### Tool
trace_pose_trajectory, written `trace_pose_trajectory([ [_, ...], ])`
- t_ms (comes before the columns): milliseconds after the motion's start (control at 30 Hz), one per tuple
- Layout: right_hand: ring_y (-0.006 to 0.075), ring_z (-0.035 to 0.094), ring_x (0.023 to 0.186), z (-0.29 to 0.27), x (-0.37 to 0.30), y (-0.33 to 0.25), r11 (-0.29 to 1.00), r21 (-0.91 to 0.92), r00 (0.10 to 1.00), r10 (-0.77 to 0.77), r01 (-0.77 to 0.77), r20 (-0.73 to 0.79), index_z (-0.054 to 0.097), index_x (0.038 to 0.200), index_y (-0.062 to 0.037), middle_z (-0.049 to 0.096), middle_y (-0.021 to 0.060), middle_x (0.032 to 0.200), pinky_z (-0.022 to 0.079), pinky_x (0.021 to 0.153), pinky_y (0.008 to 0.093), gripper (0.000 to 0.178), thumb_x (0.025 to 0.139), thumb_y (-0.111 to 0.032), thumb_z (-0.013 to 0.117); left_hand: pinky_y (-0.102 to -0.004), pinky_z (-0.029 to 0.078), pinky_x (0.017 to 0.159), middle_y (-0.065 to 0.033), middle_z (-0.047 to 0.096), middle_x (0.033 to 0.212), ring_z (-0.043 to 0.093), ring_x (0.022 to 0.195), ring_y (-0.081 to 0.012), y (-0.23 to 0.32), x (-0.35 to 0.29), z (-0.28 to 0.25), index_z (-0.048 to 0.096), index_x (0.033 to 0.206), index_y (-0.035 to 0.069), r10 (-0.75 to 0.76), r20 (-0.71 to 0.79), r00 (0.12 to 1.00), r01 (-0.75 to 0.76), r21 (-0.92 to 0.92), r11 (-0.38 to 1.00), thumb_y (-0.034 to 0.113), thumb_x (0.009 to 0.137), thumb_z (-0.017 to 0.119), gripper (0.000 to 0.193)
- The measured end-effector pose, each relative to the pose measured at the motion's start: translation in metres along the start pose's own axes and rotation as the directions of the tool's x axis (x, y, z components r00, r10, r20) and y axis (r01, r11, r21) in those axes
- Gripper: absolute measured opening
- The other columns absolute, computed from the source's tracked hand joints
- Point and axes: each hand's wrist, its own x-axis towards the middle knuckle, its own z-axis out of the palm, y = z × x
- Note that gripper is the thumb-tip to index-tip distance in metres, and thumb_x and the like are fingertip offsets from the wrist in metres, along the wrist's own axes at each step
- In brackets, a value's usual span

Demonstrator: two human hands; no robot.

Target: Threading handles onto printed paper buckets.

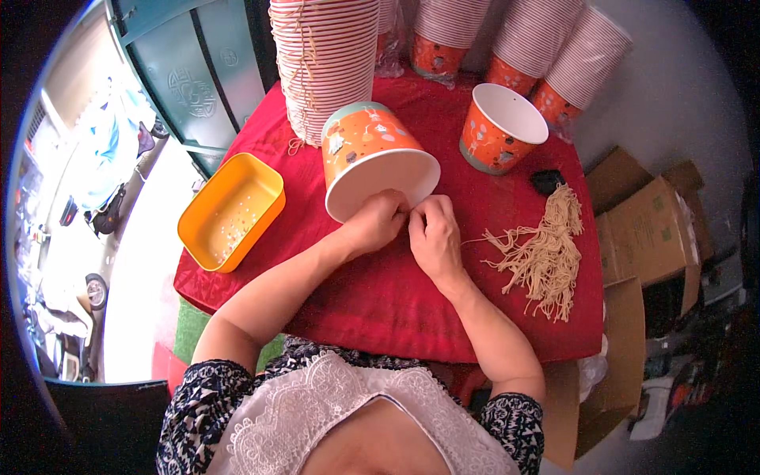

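Observation:
An orange paper bucket (372,138) with a white inside lies tipped on its side, its mouth turned towards me. My left hand (377,222) is closed at the lower rim, fingertips reaching just inside the mouth. Beside it, my right hand (435,236) pinches close to the same rim; its fingertips nearly meet those of the left, and what they hold is hidden. A bundle of beige cords (546,257) lies right of my right hand, one thin strand stretching towards that hand.
A tall stack of nested buckets (326,63) rises behind the tipped one. An upright orange bucket (504,131) and a small black object (546,182) stand to the right. The yellow tray (257,186) holds small white bits. Cardboard boxes (645,229) sit beside the red-covered table (380,317).

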Motion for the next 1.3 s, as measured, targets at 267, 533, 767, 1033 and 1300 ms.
trace_pose_trajectory([
  [267,0.0365,0.057,0.081,-0.003,0.0,0.001,0.983,-0.16,0.996,-0.083,0.089,0.041,0.05,0.091,-0.0001,0.057,0.019,0.086,0.041,0.077,0.0479,0.014,0.085,-0.01,0.057,-0.0401,0.05,0.076,-0.0218,0.065,0.086,0.064,0.085,-0.0345,0.007,-0.001,-0.01,0.065,0.086,-0.003,-0.078,0.049,0.996,0.085,-0.163,0.983,0.004,0.078,0.058,0.013],
  [533,0.0412,0.061,0.08,-0.005,-0.001,0.002,1.0,-0.027,0.995,0.012,-0.009,0.1,0.05,0.098,-0.0008,0.061,0.0232,0.085,0.046,0.07,0.0516,0.013,0.087,-0.008,0.053,-0.0376,0.046,0.087,-0.0181,0.064,0.098,0.061,0.095,-0.0292,-0.003,-0.002,-0.009,0.062,0.098,-0.002,-0.025,0.12,0.992,0.05,-0.211,0.976,0.009,0.085,0.057,0.018],
  [767,0.0418,0.063,0.079,-0.007,-0.002,0.007,0.994,-0.077,0.983,-0.067,0.081,0.171,0.052,0.104,-0.001,0.062,0.0239,0.088,0.051,0.065,0.0492,0.017,0.088,-0.006,0.05,-0.0376,0.047,0.085,-0.0165,0.063,0.097,0.059,0.093,-0.0258,-0.01,-0.002,-0.007,0.062,0.097,-0.002,-0.127,0.1,0.987,0.149,-0.256,0.955,0.009,0.084,0.058,0.017],
  [1033,0.039,0.064,0.076,-0.004,-0.001,-0.002,0.997,-0.062,0.992,-0.037,0.045,0.119,0.057,0.097,-0.0027,0.065,0.0203,0.088,0.052,0.065,0.0463,0.016,0.085,-0.013,0.06,-0.0303,0.047,0.054,-0.0095,0.06,0.073,0.058,0.061,-0.0157,0.0,0.0,-0.013,0.06,0.092,-0.002,-0.254,0.139,0.957,0.289,-0.393,0.873,0.007,0.086,0.056,0.012],
  [1300,0.0373,0.064,0.078,0.004,0.002,0.002,1.0,0.014,0.999,0.014,-0.014,0.05,0.061,0.092,-0.0042,0.066,0.0175,0.086,0.051,0.066,0.0445,0.01,0.084,-0.01,0.061,-0.0275,0.042,0.048,-0.0062,0.056,0.067,0.052,0.054,-0.013,-0.001,-0.001,-0.011,0.058,0.091,-0.001,-0.318,0.179,0.931,0.362,-0.553,0.75,0.006,0.088,0.05,0.011],
])
